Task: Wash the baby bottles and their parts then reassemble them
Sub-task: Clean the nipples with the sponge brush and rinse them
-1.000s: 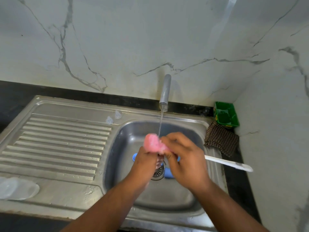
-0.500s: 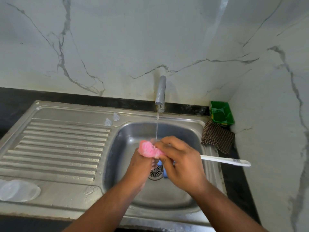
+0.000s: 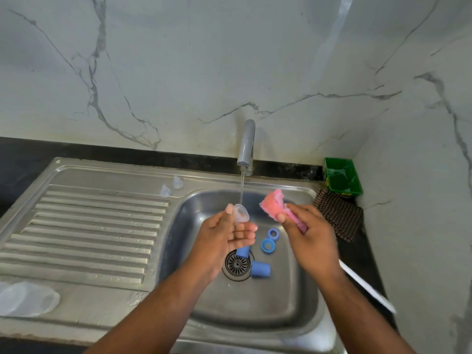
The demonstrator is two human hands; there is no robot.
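Observation:
My left hand (image 3: 226, 232) holds a small clear bottle part (image 3: 240, 213) between thumb and fingers, right under the water stream from the tap (image 3: 246, 146). My right hand (image 3: 310, 232) grips a pink sponge (image 3: 273, 205), held apart to the right of the stream. Below them in the sink basin (image 3: 288, 307) lie two blue rings (image 3: 268, 245) and two blue caps (image 3: 260, 269) near the drain (image 3: 237, 264). Two clear teats (image 3: 166, 191) sit at the back of the drainboard. A clear bottle (image 3: 25, 298) lies at the drainboard's front left.
A white brush handle (image 3: 367, 287) lies across the sink's right rim. A checked cloth (image 3: 338, 213) and a green tub (image 3: 342, 178) sit in the back right corner. The marble wall stands close on the right. The ribbed drainboard (image 3: 89, 233) stretches to the left.
My hands have come apart: the right one pulled the pink sponge away to the right, and the left one now shows the clear part under the water. The blue parts below are uncovered.

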